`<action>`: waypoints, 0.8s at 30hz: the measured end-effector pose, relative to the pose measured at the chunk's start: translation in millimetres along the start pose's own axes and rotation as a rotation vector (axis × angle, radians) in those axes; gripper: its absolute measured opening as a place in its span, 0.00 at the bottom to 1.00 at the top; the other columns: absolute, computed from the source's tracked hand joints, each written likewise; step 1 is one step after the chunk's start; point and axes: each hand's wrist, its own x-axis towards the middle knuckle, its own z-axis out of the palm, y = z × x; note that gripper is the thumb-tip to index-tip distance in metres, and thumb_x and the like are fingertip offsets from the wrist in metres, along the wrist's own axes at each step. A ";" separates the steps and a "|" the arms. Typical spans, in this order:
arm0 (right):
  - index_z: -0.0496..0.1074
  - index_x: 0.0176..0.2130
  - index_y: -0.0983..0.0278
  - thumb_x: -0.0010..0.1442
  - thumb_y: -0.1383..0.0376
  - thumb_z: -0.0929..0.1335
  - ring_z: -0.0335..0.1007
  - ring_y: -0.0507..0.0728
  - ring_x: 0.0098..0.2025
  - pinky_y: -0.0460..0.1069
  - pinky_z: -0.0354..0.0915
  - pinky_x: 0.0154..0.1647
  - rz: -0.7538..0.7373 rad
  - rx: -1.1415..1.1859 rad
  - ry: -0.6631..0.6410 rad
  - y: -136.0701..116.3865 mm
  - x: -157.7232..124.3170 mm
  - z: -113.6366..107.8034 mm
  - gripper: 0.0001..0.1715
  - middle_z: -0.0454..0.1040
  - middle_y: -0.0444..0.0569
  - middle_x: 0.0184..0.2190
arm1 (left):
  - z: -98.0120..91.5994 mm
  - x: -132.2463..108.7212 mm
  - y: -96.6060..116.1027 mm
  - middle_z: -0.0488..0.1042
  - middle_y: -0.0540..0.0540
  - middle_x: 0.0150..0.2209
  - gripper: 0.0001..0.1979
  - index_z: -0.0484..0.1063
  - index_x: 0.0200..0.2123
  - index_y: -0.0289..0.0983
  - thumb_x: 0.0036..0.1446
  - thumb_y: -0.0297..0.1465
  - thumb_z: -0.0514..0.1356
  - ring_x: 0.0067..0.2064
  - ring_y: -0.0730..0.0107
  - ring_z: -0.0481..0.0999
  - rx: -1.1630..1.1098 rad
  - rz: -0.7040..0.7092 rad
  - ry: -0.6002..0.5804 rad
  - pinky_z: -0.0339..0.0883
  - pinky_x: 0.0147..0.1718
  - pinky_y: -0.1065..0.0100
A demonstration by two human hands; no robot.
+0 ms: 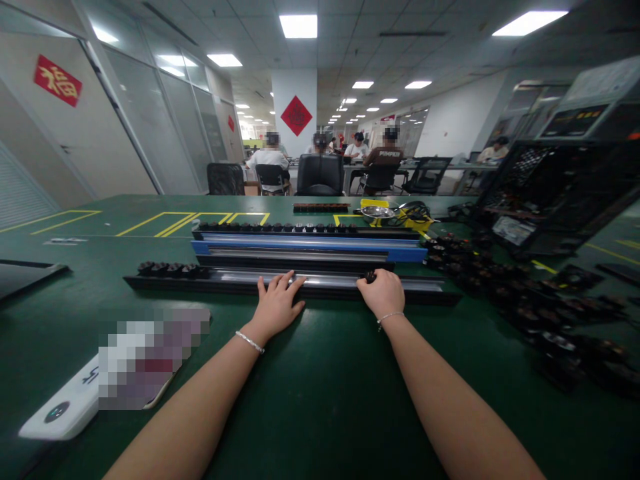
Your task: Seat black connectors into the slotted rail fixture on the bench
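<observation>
A long black rail with a shiny metal channel (pixel 330 281) lies across the green table in front of me. Several small black parts (pixel 174 269) sit side by side at its left end. Resting on the rail's near edge, my left hand (pixel 277 300) has its fingers spread and holds nothing. Farther right, my right hand (pixel 386 293) pinches a small black part (pixel 370 276) over the channel; whether the part touches the metal cannot be made out. Behind stands a blue-edged rail (pixel 410 251), with a row of black parts (pixel 280 228) beyond it.
A heap of dark parts (pixel 520 280) spreads on the right, beside a black open-sided case (pixel 530 200). At the back are a metal bowl (pixel 379 213) and yellow tray (pixel 417 223). A white device (pixel 60 413) lies left. People sit at far desks.
</observation>
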 end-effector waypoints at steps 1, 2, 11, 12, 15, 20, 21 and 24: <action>0.72 0.32 0.66 0.51 0.59 0.63 0.66 0.61 0.41 0.51 0.60 0.41 0.000 0.001 0.002 0.0 -0.1 -0.2 0.15 0.74 0.56 0.33 | 0.1 0.1 -0.1 0.57 0.45 0.64 0.28 0.55 0.61 0.51 0.57 0.40 0.54 0.62 0.50 0.56 -0.001 -0.001 0.000 0.41 0.57 0.32; 0.72 0.32 0.66 0.51 0.59 0.63 0.66 0.61 0.41 0.51 0.60 0.41 -0.001 0.000 0.002 0.0 -0.1 -0.3 0.15 0.74 0.56 0.33 | 0.3 0.2 -0.1 0.57 0.45 0.64 0.28 0.55 0.61 0.51 0.57 0.40 0.54 0.62 0.50 0.56 -0.002 -0.002 -0.002 0.41 0.57 0.32; 0.71 0.31 0.66 0.51 0.59 0.63 0.66 0.61 0.41 0.51 0.60 0.42 -0.006 0.006 -0.004 1.6 1.2 0.2 0.14 0.74 0.57 0.33 | 1.2 0.4 -1.0 0.57 0.45 0.64 0.27 0.55 0.61 0.51 0.57 0.40 0.54 0.62 0.50 0.56 -0.016 0.001 0.003 0.41 0.57 0.31; 0.71 0.31 0.66 0.51 0.59 0.63 0.66 0.61 0.41 0.51 0.60 0.42 -0.007 0.009 -0.003 1.9 1.4 0.3 0.14 0.74 0.57 0.33 | 1.2 0.4 -1.0 0.57 0.45 0.64 0.27 0.55 0.61 0.51 0.57 0.40 0.54 0.62 0.50 0.56 -0.016 0.001 0.003 0.41 0.57 0.31; 0.71 0.31 0.66 0.51 0.60 0.63 0.66 0.61 0.41 0.51 0.60 0.42 -0.004 0.017 0.001 2.9 1.6 0.8 0.13 0.73 0.56 0.33 | 0.7 0.3 -0.9 0.57 0.45 0.64 0.27 0.56 0.61 0.51 0.57 0.40 0.54 0.62 0.50 0.56 -0.021 -0.002 0.001 0.40 0.57 0.32; 0.71 0.31 0.67 0.51 0.61 0.63 0.66 0.61 0.41 0.51 0.60 0.42 -0.008 0.026 0.017 4.0 1.8 2.8 0.13 0.73 0.57 0.33 | 0.0 0.2 -0.7 0.57 0.44 0.64 0.27 0.56 0.60 0.51 0.57 0.40 0.54 0.62 0.50 0.56 -0.021 -0.001 0.001 0.40 0.57 0.31; 0.71 0.32 0.67 0.51 0.61 0.63 0.66 0.61 0.41 0.51 0.60 0.42 -0.010 0.025 0.020 4.4 1.9 3.3 0.13 0.74 0.57 0.33 | 0.0 0.2 -0.6 0.57 0.44 0.64 0.27 0.56 0.60 0.51 0.57 0.40 0.54 0.62 0.50 0.57 -0.021 -0.002 0.002 0.40 0.57 0.31; 0.71 0.32 0.68 0.51 0.61 0.63 0.66 0.61 0.40 0.51 0.60 0.42 -0.018 0.009 0.027 5.3 2.6 4.4 0.14 0.74 0.58 0.33 | -0.1 0.1 -0.2 0.57 0.44 0.64 0.27 0.56 0.60 0.51 0.57 0.40 0.55 0.62 0.50 0.57 -0.022 -0.002 0.004 0.40 0.57 0.32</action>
